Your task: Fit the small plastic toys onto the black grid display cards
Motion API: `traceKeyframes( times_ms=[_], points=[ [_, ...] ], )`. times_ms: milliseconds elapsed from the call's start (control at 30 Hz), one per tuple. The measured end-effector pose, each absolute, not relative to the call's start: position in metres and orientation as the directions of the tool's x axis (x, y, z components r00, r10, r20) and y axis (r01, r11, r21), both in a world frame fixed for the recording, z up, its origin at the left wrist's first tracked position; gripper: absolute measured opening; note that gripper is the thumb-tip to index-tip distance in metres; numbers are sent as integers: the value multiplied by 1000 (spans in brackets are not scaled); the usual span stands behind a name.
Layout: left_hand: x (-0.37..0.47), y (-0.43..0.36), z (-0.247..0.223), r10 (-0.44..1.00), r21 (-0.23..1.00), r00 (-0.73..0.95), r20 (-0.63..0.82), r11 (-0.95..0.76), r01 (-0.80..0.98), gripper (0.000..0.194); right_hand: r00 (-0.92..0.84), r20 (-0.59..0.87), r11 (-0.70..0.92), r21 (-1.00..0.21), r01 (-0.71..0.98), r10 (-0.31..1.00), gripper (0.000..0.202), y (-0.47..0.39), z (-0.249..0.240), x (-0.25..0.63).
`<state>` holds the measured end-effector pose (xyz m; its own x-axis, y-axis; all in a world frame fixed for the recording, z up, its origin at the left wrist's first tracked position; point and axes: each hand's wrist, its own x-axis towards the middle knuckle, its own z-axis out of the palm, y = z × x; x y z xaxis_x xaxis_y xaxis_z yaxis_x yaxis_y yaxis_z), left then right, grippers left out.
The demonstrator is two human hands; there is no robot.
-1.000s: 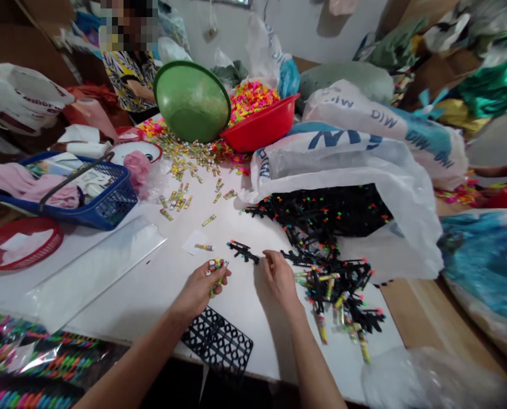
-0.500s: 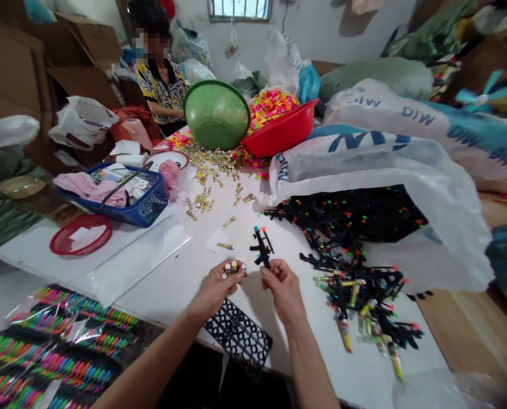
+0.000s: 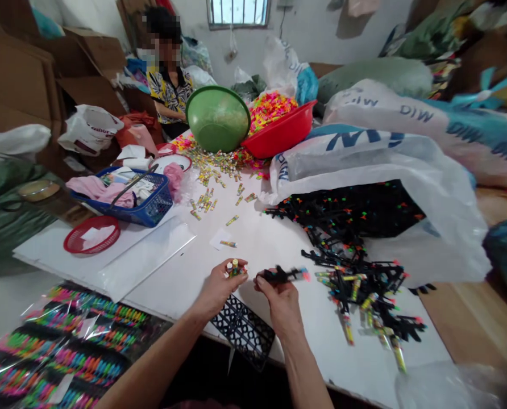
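Note:
My left hand (image 3: 219,287) is closed around several small tubes (image 3: 235,266) with yellow and white caps. In my right hand (image 3: 281,301) is a black toy gun (image 3: 285,275), gripped at its left end, its orange-pink tip pointing right; it is slightly blurred. The two hands are close together but apart. Below them a black plastic lattice tray (image 3: 247,335) lies at the table's front edge. A single tube (image 3: 228,243) rests on a white slip of paper beyond my hands. More toy guns (image 3: 364,284), mixed with yellow tubes, lie in a pile to the right.
A white sack (image 3: 441,227) spills toy guns on the right. A green basin (image 3: 218,119) and red basin (image 3: 283,133) stand at the back, near a person (image 3: 168,85). On the left are a blue basket (image 3: 151,199), a red basket (image 3: 92,236) and packed bags (image 3: 78,341).
My right hand has turned the toy gun from upright to lying roughly level, with its tip now to the right. My left hand still holds the tubes. The view has shifted slightly.

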<state>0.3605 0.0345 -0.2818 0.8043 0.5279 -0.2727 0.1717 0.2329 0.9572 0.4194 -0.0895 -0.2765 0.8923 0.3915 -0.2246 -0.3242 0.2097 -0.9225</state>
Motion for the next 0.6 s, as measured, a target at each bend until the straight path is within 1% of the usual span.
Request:
traceKeyframes(
  times_ms=[67, 133, 200, 267, 400, 467, 533, 600],
  points=[
    [359, 34, -281, 539, 969, 806, -244, 178, 174, 38, 900, -210, 166, -942, -291, 382, 31, -89, -275, 416],
    [357, 33, -279, 538, 978, 818, -206, 108, 176, 34, 907, -227, 112, -953, -282, 355, 32, -87, -276, 413],
    [356, 32, -277, 516, 985, 841, -163, 31, 172, 30, 922, -253, 94, -952, -291, 292, 36, -86, -277, 411],
    [355, 29, -275, 491, 987, 862, -127, -21, 157, 25, 941, -247, 98, -956, -275, 231, 39, -86, -277, 408],
    [356, 22, -271, 501, 990, 858, -114, -16, 141, 22, 961, -196, 73, -974, -214, 193, 35, -88, -274, 403],
    [357, 17, -269, 518, 991, 849, -103, -22, 134, 20, 967, -193, 67, -976, -207, 167, 35, -90, -274, 401],
    [355, 10, -267, 515, 990, 856, -46, -93, 109, 14, 966, -217, 68, -971, -228, 138, 38, -93, -276, 399],
    [349, 2, -266, 496, 978, 868, 21, -189, 84, 11, 960, -256, 17, -966, -259, 116, 43, -98, -275, 395]
  ],
)
